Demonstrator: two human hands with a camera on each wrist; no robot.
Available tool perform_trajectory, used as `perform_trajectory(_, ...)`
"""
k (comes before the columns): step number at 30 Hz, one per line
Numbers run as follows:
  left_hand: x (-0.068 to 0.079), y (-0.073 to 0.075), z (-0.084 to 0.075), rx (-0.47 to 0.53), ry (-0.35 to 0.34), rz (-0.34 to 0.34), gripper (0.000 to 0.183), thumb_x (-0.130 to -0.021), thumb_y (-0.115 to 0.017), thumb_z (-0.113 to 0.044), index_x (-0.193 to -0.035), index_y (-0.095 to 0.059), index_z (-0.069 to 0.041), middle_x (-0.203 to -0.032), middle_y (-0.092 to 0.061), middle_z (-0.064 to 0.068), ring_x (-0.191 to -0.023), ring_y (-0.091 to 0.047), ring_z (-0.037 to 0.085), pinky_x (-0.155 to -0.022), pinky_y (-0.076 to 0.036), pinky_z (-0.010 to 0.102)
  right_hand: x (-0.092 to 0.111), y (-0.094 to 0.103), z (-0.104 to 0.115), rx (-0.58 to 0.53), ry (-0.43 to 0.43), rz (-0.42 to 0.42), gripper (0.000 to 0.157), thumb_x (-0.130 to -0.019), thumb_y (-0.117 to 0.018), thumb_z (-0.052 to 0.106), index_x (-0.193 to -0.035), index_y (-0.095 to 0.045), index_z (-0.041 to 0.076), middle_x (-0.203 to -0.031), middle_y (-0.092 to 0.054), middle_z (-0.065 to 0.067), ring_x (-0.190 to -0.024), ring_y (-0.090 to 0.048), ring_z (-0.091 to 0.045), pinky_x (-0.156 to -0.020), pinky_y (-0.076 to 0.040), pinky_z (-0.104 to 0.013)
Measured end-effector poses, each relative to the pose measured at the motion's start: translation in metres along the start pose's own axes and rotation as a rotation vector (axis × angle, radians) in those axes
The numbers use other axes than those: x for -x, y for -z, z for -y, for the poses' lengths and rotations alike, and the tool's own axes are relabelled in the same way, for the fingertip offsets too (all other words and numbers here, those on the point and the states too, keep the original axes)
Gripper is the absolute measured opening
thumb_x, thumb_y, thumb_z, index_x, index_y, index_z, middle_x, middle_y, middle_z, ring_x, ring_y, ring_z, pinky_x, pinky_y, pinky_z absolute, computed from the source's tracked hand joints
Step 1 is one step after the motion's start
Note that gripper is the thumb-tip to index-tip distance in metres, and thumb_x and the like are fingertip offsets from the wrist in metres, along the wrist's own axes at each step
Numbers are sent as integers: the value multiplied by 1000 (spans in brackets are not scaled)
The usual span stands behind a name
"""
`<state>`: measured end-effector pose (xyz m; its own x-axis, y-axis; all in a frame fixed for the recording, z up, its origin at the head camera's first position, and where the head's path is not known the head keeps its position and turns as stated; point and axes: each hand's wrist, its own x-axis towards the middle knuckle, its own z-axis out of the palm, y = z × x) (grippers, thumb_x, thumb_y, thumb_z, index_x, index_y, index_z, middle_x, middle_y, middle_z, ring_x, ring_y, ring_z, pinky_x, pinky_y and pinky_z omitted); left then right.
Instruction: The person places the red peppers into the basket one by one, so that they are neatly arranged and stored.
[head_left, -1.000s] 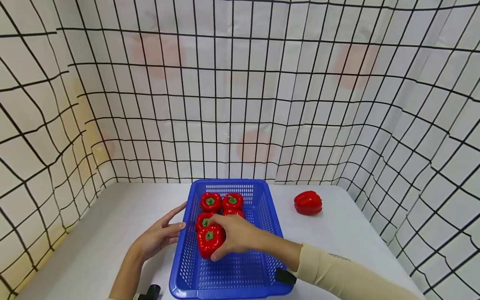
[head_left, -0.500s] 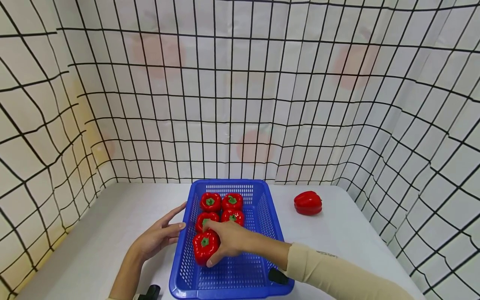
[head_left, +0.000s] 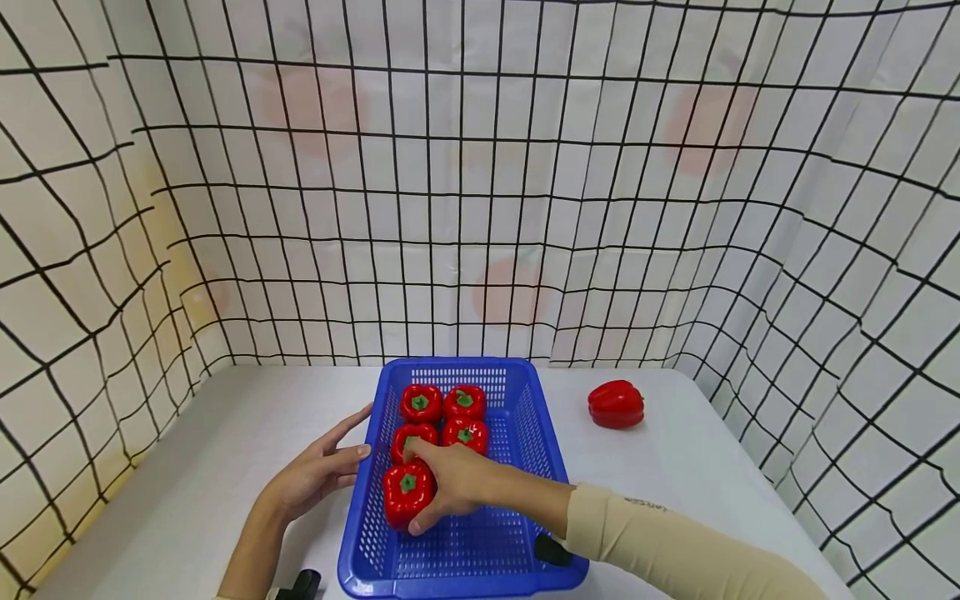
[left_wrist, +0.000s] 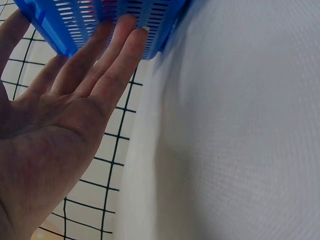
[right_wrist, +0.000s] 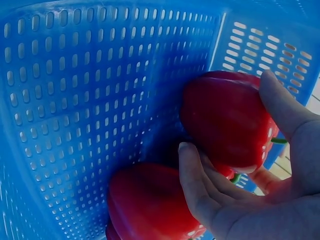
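Note:
A blue perforated basket (head_left: 465, 587) stands upright before me with several red bell peppers inside. My right hand (head_left: 459, 482) reaches into it and grips one red bell pepper (head_left: 407, 503) near the left wall, its green stem facing up. In the right wrist view, thumb and fingers lie on opposite sides of that pepper (right_wrist: 225, 117); another pepper (right_wrist: 150, 205) sits close beside the fingers. My left hand (head_left: 317, 473) rests against the basket's outer left side. Its fingers are extended, as the left wrist view shows, with the fingertips (left_wrist: 131, 45) at the slotted wall.
One more red bell pepper (head_left: 616, 405) lies on its side on the white table (head_left: 660, 475), right of the basket. Black grid netting (head_left: 480, 200) over white sheeting encloses the table at the back and both sides.
My right hand has carried the gripped bell pepper left and slightly toward me inside the basket, baring the pepper behind it. The left hand stays against the basket.

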<state>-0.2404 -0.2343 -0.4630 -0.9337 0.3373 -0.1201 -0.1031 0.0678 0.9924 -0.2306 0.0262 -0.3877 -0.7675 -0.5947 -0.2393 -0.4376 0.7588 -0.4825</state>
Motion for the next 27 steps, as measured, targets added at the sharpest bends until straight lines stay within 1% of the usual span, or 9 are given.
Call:
perform_trajectory(10, 0, 0, 0, -2, -4, 2, 79, -100, -60, -31, -164, -13, -33, -157, -43, 24, -118, -69, 34, -99, -56, 46, 0, 0, -1, 4, -18, -3, 77, -69, -93, 36, -131, -49, 36, -122, -65, 2, -115, -64, -23, -88, -62, -44)
perform_trajectory(18, 0, 0, 0, -3, -4, 7, 79, -100, -60, -31, -164, -12, -33, -155, -45, 24, -118, -69, 35, -99, -56, 46, 2, 5, -4, -8, 8, -1, 76, -70, -93, 37, -131, -47, 35, -122, -64, 1, -112, -64, -22, -87, -62, -41)
perform_trajectory(22, 0, 0, -1, -1, -1, 4, 79, -100, -60, -32, -164, -12, -32, -155, -45, 24, -119, -68, 34, -99, -56, 45, 3, 7, -5, -13, 8, 3, 76, -71, -92, 37, -132, -48, 34, -122, -64, 0, -112, -64, -22, -86, -62, -41)
perform_trajectory(27, 0, 0, -1, -1, -3, 9, 79, -101, -59, -31, -164, -12, -32, -153, -47, 24, -118, -69, 34, -99, -56, 45, 5, 10, -5, 7, 3, 2, 77, -71, -92, 38, -134, -48, 33, -124, -65, -1, -115, -64, -23, -89, -62, -43)
